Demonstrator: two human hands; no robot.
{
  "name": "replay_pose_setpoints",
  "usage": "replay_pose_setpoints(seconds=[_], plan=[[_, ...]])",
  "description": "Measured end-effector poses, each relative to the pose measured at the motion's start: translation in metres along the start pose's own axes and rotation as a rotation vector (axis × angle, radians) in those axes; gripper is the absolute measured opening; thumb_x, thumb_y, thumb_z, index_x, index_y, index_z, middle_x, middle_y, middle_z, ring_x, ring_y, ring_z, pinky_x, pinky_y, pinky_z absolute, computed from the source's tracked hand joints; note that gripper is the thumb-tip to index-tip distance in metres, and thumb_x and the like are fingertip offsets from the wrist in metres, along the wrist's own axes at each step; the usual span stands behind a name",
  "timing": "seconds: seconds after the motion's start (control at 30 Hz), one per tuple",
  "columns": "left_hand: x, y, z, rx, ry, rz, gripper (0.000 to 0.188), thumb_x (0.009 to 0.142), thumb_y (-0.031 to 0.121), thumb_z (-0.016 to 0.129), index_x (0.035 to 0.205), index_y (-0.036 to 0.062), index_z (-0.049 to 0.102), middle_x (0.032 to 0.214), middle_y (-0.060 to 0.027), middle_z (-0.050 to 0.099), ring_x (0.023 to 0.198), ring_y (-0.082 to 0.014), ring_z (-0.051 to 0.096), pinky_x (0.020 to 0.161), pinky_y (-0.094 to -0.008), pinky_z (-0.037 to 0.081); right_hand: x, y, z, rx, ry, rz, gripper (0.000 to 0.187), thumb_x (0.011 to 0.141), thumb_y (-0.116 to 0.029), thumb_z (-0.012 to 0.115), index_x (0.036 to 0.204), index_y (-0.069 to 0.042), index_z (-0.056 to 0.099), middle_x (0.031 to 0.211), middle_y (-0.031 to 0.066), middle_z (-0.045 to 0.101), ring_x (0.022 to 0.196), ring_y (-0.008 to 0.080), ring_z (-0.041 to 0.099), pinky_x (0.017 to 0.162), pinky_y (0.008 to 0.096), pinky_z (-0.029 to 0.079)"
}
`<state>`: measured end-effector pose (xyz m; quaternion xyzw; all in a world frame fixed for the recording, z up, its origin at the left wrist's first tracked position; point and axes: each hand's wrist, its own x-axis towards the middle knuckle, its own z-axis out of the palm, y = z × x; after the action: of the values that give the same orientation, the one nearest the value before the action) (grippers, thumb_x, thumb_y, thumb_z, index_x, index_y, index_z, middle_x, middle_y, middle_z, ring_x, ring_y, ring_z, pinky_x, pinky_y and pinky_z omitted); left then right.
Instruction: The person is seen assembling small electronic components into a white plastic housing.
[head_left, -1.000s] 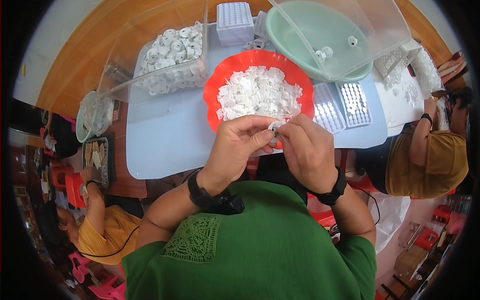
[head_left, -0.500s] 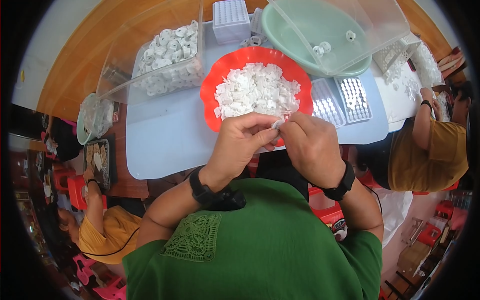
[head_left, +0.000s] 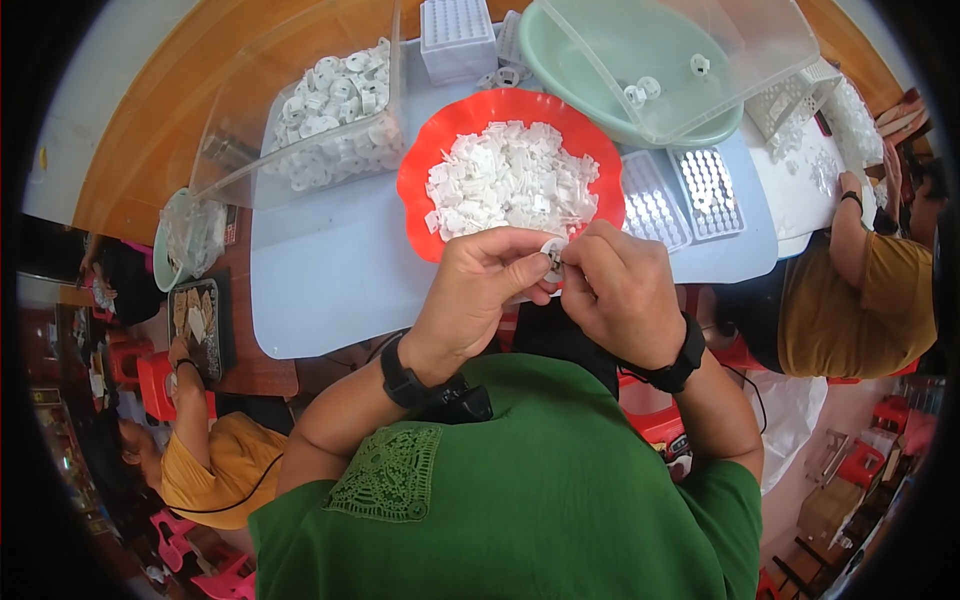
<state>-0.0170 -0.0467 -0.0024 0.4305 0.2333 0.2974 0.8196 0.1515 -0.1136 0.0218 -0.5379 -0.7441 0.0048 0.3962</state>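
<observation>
Spreading beneath the rest, the blue worktop (head_left: pixel 330 270) carries a clear bin (head_left: pixel 225 170) at ten o'clock, a green basin (head_left: pixel 538 55) at one and a red bowl (head_left: pixel 415 190) near twelve. By the bowl's five-o'clock rim, the left hand (head_left: pixel 480 280) and right hand (head_left: pixel 625 290) both pinch one small round white part (head_left: pixel 551 250) — its visible outline longest from twelve to six, its dark-centred face seemingly turned toward three.
</observation>
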Motion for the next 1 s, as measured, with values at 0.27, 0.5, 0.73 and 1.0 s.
replay_pose_setpoints(seconds=[0.27,0.5,0.73,1.0], plan=[[-0.002,0.000,0.002,0.032,-0.031,0.023,0.026,0.091,0.008,0.061,0.114,-0.0046,0.060,0.098,-0.0122,0.067,0.082,-0.0144,0.066,0.069,-0.0240,0.056,-0.001,0.003,-0.006,0.002,-0.068,-0.106,0.020,0.064,-0.002,0.065,0.077,-0.002,0.049,0.070,0.0099,0.047,0.053,0.0264,0.052,0.045,0.0369,0.042],[-0.002,0.005,0.008,0.041,-0.040,0.021,0.023,0.090,0.006,0.062,0.110,-0.0043,0.063,0.097,-0.0105,0.067,0.080,-0.0130,0.064,0.069,-0.0237,0.055,-0.002,0.012,-0.011,0.024,-0.078,-0.167,0.021,0.065,-0.001,0.065,0.080,-0.001,0.051,0.072,0.0100,0.049,0.052,0.0257,0.052,0.045,0.0360,0.042],[-0.001,0.005,0.004,0.210,-0.070,0.044,0.025,0.089,0.007,0.063,0.111,-0.0042,0.062,0.097,-0.0097,0.067,0.082,-0.0125,0.064,0.069,-0.0235,0.055,0.001,0.010,-0.013,-0.016,-0.106,-0.205,0.022,0.065,-0.001,0.065,0.083,-0.001,0.053,0.073,0.0090,0.050,0.057,0.0242,0.054,0.045,0.0354,0.042],[0.001,0.001,0.008,0.190,-0.002,0.063,0.021,0.089,0.003,0.062,0.108,-0.0031,0.064,0.094,-0.0073,0.066,0.079,-0.0105,0.062,0.068,-0.0229,0.053,-0.006,0.002,-0.003,0.033,-0.079,0.017,0.018,0.068,-0.001,0.065,0.081,-0.002,0.052,0.068,0.0103,0.051,0.056,0.0272,0.056,0.045,0.0361,0.044]])
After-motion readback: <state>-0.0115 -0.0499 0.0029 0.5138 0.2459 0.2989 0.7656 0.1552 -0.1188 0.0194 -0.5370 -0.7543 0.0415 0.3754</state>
